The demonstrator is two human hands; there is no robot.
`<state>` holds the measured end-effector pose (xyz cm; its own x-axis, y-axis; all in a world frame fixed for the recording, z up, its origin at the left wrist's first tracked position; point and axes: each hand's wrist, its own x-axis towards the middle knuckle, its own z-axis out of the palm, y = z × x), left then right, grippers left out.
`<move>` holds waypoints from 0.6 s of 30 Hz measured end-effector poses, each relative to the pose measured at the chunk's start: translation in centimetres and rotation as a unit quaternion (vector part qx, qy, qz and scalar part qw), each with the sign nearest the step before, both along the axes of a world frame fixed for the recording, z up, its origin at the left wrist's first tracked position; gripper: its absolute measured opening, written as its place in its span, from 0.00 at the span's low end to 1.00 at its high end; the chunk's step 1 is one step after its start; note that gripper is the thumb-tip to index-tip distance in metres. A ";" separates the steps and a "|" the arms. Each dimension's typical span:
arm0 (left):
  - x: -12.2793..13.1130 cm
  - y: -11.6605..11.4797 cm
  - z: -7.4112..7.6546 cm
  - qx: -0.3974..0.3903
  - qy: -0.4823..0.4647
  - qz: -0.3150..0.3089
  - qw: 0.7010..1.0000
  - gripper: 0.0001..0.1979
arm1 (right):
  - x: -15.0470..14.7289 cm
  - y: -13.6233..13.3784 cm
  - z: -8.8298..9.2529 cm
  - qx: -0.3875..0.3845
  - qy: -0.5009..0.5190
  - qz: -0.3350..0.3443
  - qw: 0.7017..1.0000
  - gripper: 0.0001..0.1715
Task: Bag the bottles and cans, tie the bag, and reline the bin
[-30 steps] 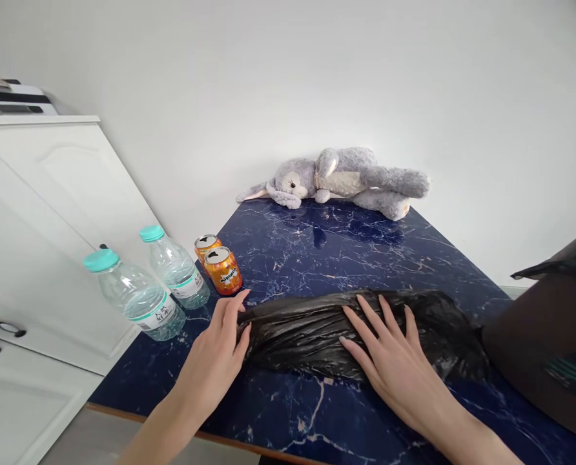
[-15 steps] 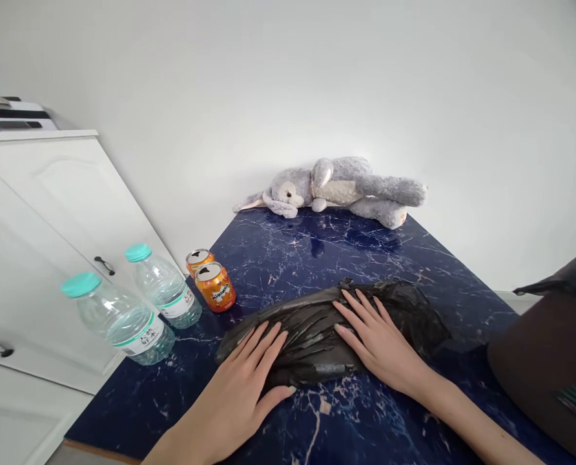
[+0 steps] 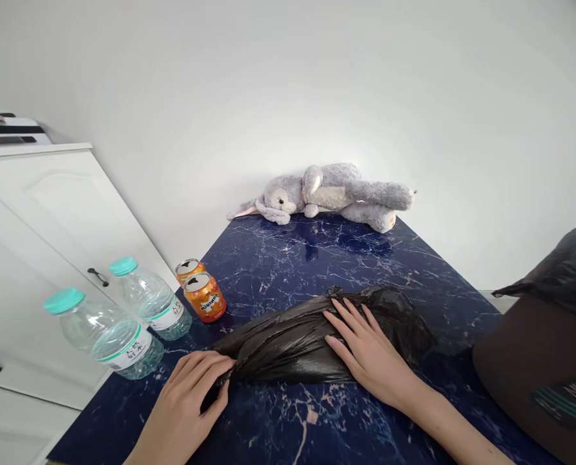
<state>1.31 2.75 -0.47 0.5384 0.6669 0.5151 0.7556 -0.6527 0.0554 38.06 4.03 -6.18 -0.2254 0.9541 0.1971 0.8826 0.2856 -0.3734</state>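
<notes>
A black plastic bag [image 3: 288, 342], crumpled and stretched sideways, lies on the dark blue marbled tabletop [image 3: 268, 258]. With fingers closed, my left hand [image 3: 191, 394] pinches the bag's left end. My right hand [image 3: 365, 349] rests flat on the right half of the bag, fingers spread over the plastic. Just beyond my left hand stand two clear water bottles with turquoise caps, a nearer bottle [image 3: 108, 336] and a farther bottle [image 3: 152, 300]. Two orange Mirinda cans are close by, a front can [image 3: 205, 298] and a back can [image 3: 188, 267], both opened.
A grey plush rabbit [image 3: 327, 194] lies on its side at the table's far edge, against the white wall. On the right stands a dark brown bin [image 3: 525, 355] with a black bag liner [image 3: 559, 274] over its rim. White cabinets [image 3: 65, 213] border the left side.
My left hand has moved left from lying flat on the bag and now grips its left end. The right hand stays on the bag. The view has shifted slightly.
</notes>
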 end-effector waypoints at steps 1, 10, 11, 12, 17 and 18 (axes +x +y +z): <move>0.2 -0.1 0.4 0.008 -0.005 0.000 1.000 0.13 | -0.1 -0.1 0.1 -0.004 0.000 0.001 1.000 0.38; 5.1 -1.2 5.8 0.209 -0.050 0.038 0.976 0.18 | -2.3 -1.0 1.5 -0.042 0.045 0.027 0.998 0.38; 6.1 -1.1 6.4 0.225 -0.056 0.041 0.972 0.19 | -2.4 -1.0 1.5 -0.043 0.059 0.028 0.997 0.38; 7.2 -0.9 7.1 0.234 -0.059 0.039 0.970 0.19 | -2.4 -1.0 1.6 -0.044 0.078 0.028 0.996 0.38; 14.2 1.5 9.2 0.183 -0.037 -0.051 0.981 0.17 | -2.0 -0.8 2.6 0.021 0.264 -0.016 0.964 0.34; 15.7 2.2 9.3 0.165 -0.023 -0.081 0.983 0.16 | -1.8 -0.7 2.8 0.037 0.315 -0.029 0.948 0.33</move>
